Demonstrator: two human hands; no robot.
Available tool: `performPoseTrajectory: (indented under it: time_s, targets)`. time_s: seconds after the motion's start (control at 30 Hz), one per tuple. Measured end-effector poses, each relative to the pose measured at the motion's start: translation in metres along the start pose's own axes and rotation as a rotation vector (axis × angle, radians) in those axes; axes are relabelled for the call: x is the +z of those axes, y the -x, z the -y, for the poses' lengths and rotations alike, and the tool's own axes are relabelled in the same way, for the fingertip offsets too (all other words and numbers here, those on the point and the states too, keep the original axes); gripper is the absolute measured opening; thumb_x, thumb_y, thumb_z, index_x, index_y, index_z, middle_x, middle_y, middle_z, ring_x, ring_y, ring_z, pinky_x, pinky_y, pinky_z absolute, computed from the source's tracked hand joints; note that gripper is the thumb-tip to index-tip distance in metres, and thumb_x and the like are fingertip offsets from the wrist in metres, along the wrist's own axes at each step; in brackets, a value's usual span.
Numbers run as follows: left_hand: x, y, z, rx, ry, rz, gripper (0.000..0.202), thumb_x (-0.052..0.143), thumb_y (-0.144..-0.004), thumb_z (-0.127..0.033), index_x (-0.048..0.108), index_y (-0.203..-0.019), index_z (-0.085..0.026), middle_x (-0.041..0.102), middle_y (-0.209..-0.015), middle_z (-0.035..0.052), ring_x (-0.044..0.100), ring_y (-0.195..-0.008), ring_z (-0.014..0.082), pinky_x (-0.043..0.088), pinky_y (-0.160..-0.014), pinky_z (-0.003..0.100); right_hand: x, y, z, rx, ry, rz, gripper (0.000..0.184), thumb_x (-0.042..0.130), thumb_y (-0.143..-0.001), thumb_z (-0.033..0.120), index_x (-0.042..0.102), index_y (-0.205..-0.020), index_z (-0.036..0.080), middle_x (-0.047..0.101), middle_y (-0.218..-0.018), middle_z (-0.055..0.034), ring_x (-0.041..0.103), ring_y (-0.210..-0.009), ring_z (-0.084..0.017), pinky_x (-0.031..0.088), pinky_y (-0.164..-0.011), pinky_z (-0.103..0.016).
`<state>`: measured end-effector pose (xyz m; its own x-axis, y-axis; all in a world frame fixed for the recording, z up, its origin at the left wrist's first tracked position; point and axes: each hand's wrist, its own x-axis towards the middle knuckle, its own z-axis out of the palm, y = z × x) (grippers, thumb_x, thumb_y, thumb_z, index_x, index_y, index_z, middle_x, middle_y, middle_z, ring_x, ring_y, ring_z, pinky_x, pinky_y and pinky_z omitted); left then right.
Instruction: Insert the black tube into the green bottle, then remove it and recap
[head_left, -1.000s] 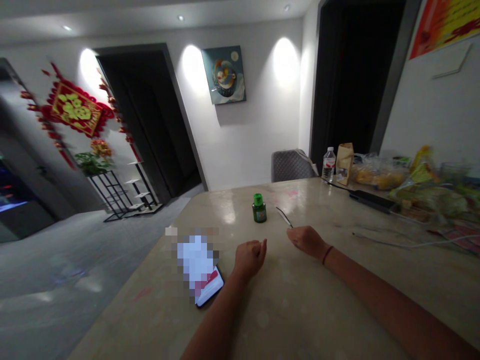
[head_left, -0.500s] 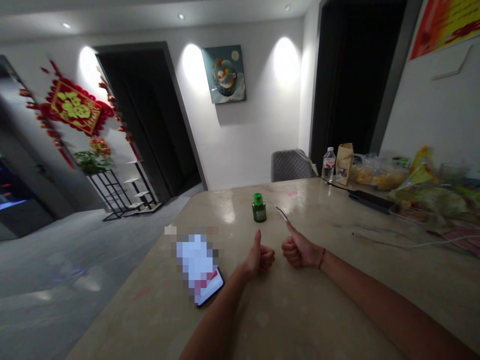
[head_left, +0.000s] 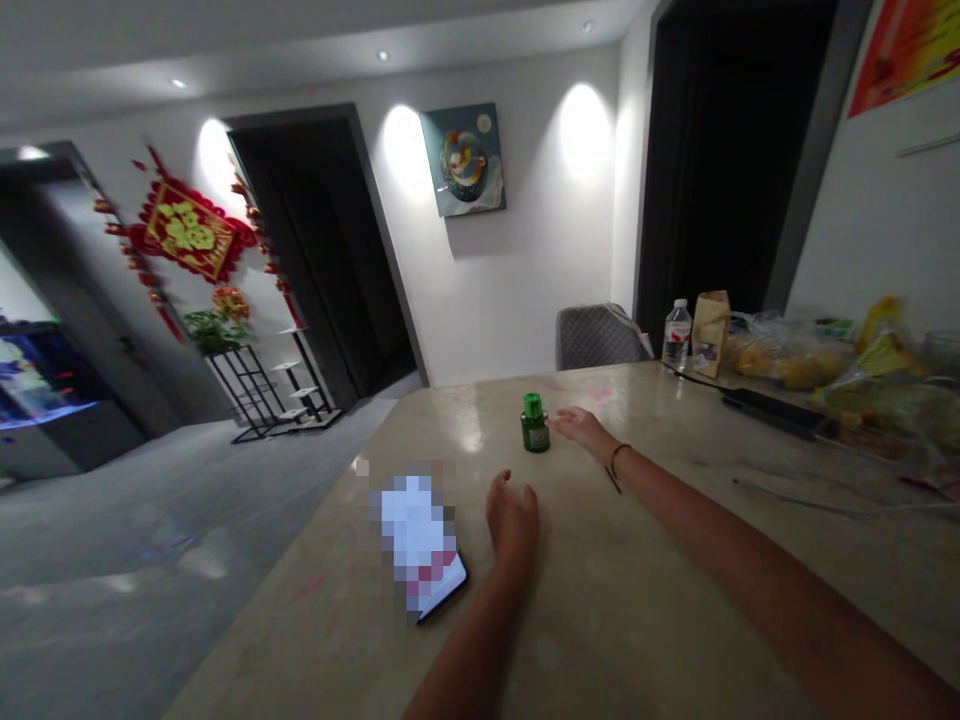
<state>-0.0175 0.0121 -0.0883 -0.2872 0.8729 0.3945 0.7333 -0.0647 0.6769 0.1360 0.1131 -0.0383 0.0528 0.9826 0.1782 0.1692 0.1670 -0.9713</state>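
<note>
A small green glass bottle with a bright green cap stands upright on the table. My right hand reaches to its right side, fingers stretched out and pointing at it; whether the fingertips touch the glass I cannot tell. Beneath my right wrist lies a thin dark stick-like thing, partly covered. My left hand is nearer to me, in front of the bottle, with thumb and fingers apart and nothing in it. Left of that hand lies a phone with a lit, mostly blurred-out screen.
The pale table fills the foreground. Along its right side are a water bottle, a paper bag, plastic bags of food, a black oblong device and a white cable. A grey chair stands behind.
Both hands have opened from thumbs-up fists. My right hand has moved forward to the bottle's side; my left has turned, fingers now raised. The view has shifted slightly left.
</note>
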Motion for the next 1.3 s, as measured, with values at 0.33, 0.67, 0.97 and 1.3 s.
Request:
performPoseTrajectory:
  time_s: [0.33,0.67,0.97,1.3]
  targets:
    - [0.005,0.004,0.002,-0.024,-0.002,-0.02,0.045,0.046,-0.074,-0.025,0.04,-0.116,-0.01,0.047,-0.121,0.0157,0.04,-0.116,0.0226,0.029,-0.099,0.037,0.057,-0.034,-0.003,-0.205,0.359,-0.188,0.035,0.057,-0.066,0.038,0.055,-0.092,0.014,0.062,-0.087,-0.0074,0.056,-0.079,-0.016,0.044,-0.073,-0.03]
    - [0.001,0.003,-0.005,0.03,0.071,-0.044,0.065,0.056,-0.067,-0.032,0.032,-0.122,-0.009,0.043,-0.124,0.0176,0.038,-0.118,0.0252,0.031,-0.098,0.037,0.055,0.028,0.019,-0.261,0.521,-0.091,0.037,0.06,-0.062,0.047,0.055,-0.084,0.018,0.062,-0.078,-0.0035,0.055,-0.066,-0.014,0.039,-0.058,-0.023]
    - [-0.005,-0.002,-0.009,-0.022,0.47,-0.09,0.056,0.065,-0.058,-0.031,0.039,-0.106,-0.016,0.058,-0.1,0.0081,0.057,-0.087,0.0161,0.045,-0.071,0.026,0.057,0.081,0.072,-0.28,0.935,0.082,0.047,0.059,-0.058,0.058,0.055,-0.081,0.018,0.064,-0.076,-0.0075,0.059,-0.073,-0.02,0.037,-0.063,-0.028]
    - [-0.021,0.008,-0.026,0.005,0.179,0.021,0.047,0.064,-0.057,-0.046,0.049,-0.092,-0.018,0.063,-0.078,0.0028,0.059,-0.069,0.0162,0.041,-0.057,0.023,0.031,0.083,0.085,-0.221,1.042,0.107,0.058,0.034,-0.075,0.064,0.063,-0.075,0.014,0.065,-0.078,-0.0145,0.06,-0.077,-0.022,0.039,-0.065,-0.029]
